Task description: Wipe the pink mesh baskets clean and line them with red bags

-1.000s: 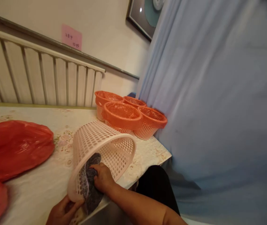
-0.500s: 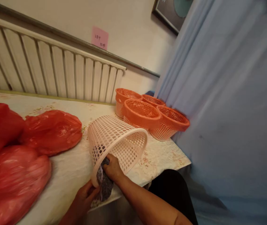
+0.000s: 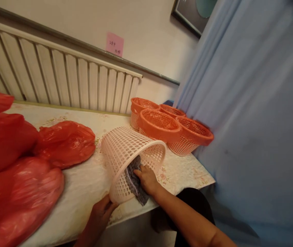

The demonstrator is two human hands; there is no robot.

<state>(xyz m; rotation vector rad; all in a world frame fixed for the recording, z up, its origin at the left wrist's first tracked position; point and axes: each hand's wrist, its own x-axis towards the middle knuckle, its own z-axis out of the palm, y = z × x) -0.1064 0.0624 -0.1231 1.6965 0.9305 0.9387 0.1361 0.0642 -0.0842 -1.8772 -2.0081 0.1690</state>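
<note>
A pale pink perforated wastebasket [image 3: 122, 147] lies tipped on its side on the table, its mouth turned toward me. At the lower edge of its rim, my left hand [image 3: 102, 209] grips the plastic between thumb and fingers. My right hand [image 3: 147, 178] reaches into the mouth, closed on a dark grey cloth [image 3: 136, 181] with a light edge strip. Part of that cloth lies against the basket's inner wall, and its lower end hangs out past the rim.
Several similar baskets lined with red bags [image 3: 160, 123] stand at the table's back right. Full-looking red plastic bags [image 3: 14, 192] cover the left side. A radiator [image 3: 66, 79] runs along the wall; a blue curtain [image 3: 254, 120] hangs right. The floral-covered table [image 3: 84, 202] ends near my knee.
My right hand has moved the cloth from the rim's lower left across to the middle of the basket's mouth. My left hand keeps its hold on the rim. The view has shifted slightly.
</note>
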